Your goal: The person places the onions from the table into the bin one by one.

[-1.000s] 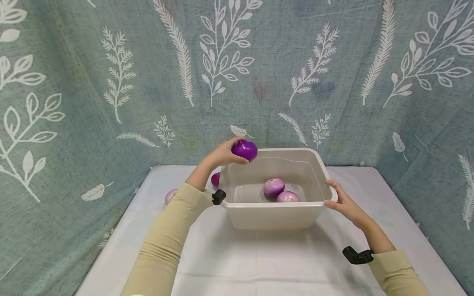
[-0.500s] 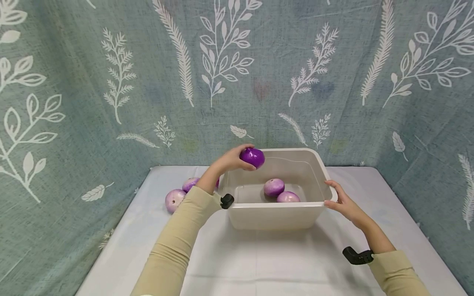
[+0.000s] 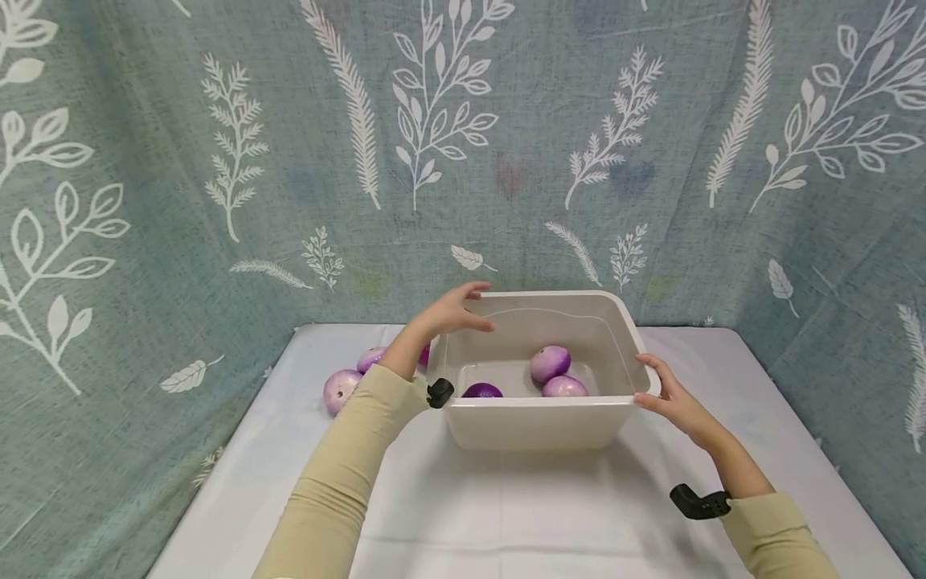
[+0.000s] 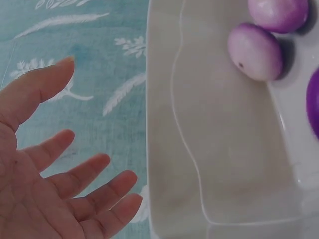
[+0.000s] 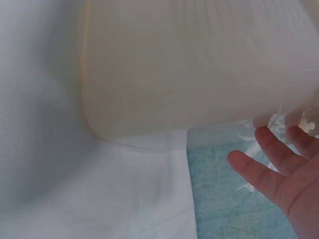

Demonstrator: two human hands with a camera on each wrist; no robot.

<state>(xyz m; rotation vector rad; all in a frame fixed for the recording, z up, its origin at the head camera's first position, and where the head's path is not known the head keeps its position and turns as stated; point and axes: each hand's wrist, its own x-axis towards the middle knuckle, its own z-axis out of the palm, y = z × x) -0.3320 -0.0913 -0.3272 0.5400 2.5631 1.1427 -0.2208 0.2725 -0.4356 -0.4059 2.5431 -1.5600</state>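
Note:
My left hand [image 3: 457, 311] hovers over the left end of a cream plastic bin [image 3: 538, 422], holding nothing. In the left wrist view its fingers are spread. Below it, a glossy dark purple onion [image 3: 482, 391] lies in the bin, partly hidden by the front wall. Two paler purple onions, one behind [image 3: 550, 363] and one in front [image 3: 565, 387], touch each other farther right inside. At the bin's right end, my right hand [image 3: 669, 398] holds the rim with its thumb and index finger. Its other fingers [image 5: 256, 174] lie along the outer wall in the right wrist view.
Left of the bin, several more purple onions sit on the white table [image 3: 499, 498], among them a pale one [image 3: 342, 392]; my left arm partly covers the group. A leaf-patterned green-blue cloth [image 3: 506, 161] hangs behind and at both sides.
My left hand has moved right and down over the bin and let go of the dark purple onion, which now lies inside. One pale onion has shifted slightly right. My right hand has stayed put.

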